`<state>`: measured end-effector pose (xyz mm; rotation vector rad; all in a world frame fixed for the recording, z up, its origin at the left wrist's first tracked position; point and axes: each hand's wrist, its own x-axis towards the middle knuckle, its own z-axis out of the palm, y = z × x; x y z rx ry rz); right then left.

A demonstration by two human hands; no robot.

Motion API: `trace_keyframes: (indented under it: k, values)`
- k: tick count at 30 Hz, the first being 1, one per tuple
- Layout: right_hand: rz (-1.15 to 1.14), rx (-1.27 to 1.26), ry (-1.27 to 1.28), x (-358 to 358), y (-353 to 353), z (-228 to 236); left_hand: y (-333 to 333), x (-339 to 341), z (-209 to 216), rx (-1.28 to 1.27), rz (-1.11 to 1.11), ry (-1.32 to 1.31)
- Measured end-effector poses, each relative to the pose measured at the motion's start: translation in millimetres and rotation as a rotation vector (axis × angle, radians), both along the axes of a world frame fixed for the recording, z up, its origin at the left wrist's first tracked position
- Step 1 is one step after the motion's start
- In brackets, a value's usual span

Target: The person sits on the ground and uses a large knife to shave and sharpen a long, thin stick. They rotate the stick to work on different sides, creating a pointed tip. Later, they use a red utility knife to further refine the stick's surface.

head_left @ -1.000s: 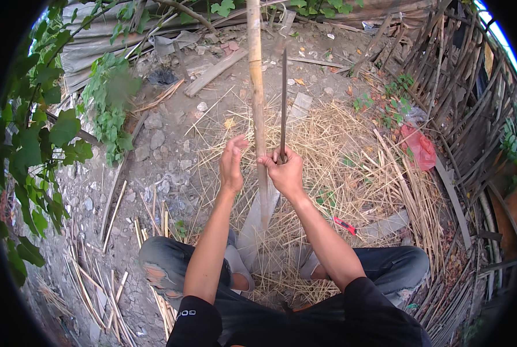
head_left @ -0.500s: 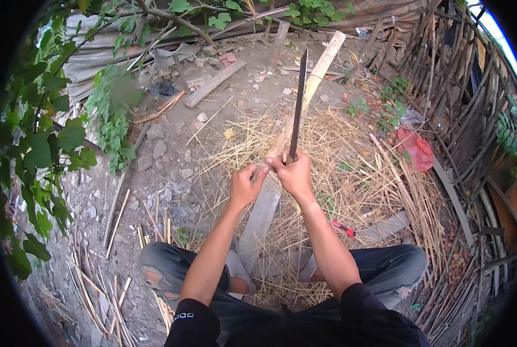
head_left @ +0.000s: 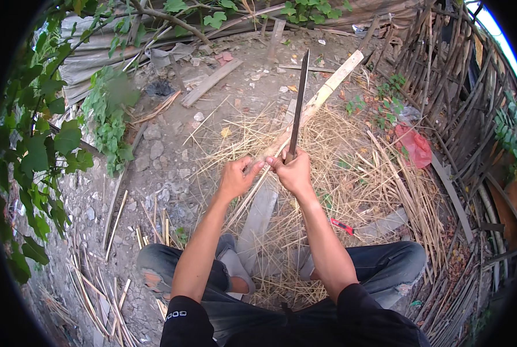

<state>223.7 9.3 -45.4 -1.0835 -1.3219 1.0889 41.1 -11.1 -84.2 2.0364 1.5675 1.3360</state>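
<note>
While a length of split bamboo (head_left: 315, 109) is slanted up and away to the right, above the straw-littered ground, its near end is clasped in the curled fingers of the left hand (head_left: 238, 178). By the right hand (head_left: 293, 172), set just beside the left, the handle of a long dark knife (head_left: 299, 107) is held in a closed fist, and the blade is pointed upward, crossing in front of the bamboo in this view. Whether the bamboo is touched by the blade cannot be told. Below the hands, a grey board (head_left: 258, 217) is laid on the ground, surrounded by thin pale strips (head_left: 339, 139). Farther right, a red utility knife (head_left: 342, 226) is seen near the right knee, and a red plastic bag (head_left: 412, 146) is crumpled near a stick fence (head_left: 458, 87). At far left, the view is edged by leafy vines (head_left: 39, 156).
</note>
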Motion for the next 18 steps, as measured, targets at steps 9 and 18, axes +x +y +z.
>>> trace_keyframes:
  k: [9,18]
  values:
    - [0.304,-0.242,-0.194,36.5,3.6,23.1,-1.5,-70.5,18.2,-0.008,0.102,0.386]
    - [0.440,-0.590,0.573,59.1,45.9,11.9,-33.3,-69.8,56.6,-0.374,-0.353,0.007]
